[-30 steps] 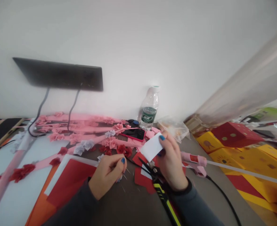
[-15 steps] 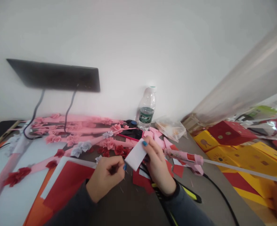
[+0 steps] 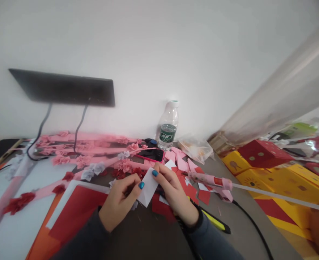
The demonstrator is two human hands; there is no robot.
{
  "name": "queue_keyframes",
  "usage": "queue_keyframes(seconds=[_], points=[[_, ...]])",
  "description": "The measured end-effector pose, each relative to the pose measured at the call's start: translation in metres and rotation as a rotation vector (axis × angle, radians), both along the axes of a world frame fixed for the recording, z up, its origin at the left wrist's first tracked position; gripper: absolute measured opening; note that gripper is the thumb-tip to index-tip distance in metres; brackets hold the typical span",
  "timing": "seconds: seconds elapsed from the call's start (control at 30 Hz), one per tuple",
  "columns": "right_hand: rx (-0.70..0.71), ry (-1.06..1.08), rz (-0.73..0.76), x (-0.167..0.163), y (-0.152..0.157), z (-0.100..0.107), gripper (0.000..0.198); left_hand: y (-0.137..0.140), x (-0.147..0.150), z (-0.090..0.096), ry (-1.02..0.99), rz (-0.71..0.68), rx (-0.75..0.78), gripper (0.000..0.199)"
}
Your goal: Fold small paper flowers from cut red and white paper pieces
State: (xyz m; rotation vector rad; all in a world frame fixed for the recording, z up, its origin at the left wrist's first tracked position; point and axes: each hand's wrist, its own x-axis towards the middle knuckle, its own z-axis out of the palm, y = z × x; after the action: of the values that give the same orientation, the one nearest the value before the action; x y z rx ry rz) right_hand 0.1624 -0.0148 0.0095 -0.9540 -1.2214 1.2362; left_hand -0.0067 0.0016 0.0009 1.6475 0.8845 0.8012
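A small folded piece of white paper (image 3: 148, 187) is held above the desk between my two hands. My right hand (image 3: 178, 196) pinches its upper right edge between thumb and fingers. At the left edge of the paper, my left hand (image 3: 121, 202) has thumb and forefinger closed on it. Just right of my right hand lies a pink glue gun (image 3: 212, 181) with a white glue stick in its rear. A yellow and black utility knife (image 3: 215, 221) lies partly under my right wrist. Red paper squares (image 3: 162, 207) and pink paper pieces (image 3: 181, 163) lie around the hands.
Pink rods with paper flowers (image 3: 127, 165) stretch across the left. Red paper sheets (image 3: 76, 213) lie by my left forearm. Behind are a phone (image 3: 155, 155), a water bottle (image 3: 168, 131) and a plastic bag (image 3: 196, 148). Yellow boxes (image 3: 273, 180) stand at right.
My hands have come together. The left thumb and forefinger now meet the paper, which my right hand has brought lower and left. The paper's shape now looks more pointed at the bottom.
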Motion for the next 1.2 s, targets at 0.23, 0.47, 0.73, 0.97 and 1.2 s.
queue_keyframes(seconds=[0.23,0.47,0.73,0.97,1.2], points=[[-0.034,0.164,-0.076,0.002,0.004,-0.011,0.034,0.001,-0.002,0.000,0.019,0.049,0.081,0.037],[-0.060,-0.034,-0.015,0.004,0.003,-0.008,0.036,0.002,-0.002,-0.003,-0.036,0.096,0.091,0.031],[-0.031,-0.147,-0.023,0.003,0.007,-0.010,0.041,0.005,-0.001,-0.005,-0.046,0.115,0.074,0.023],[-0.021,-0.235,-0.075,0.002,0.008,-0.013,0.037,0.006,-0.001,-0.008,-0.048,0.147,0.181,0.016],[0.011,-0.274,-0.066,0.001,0.007,-0.009,0.034,0.002,0.000,-0.001,0.031,0.050,0.200,0.039]])
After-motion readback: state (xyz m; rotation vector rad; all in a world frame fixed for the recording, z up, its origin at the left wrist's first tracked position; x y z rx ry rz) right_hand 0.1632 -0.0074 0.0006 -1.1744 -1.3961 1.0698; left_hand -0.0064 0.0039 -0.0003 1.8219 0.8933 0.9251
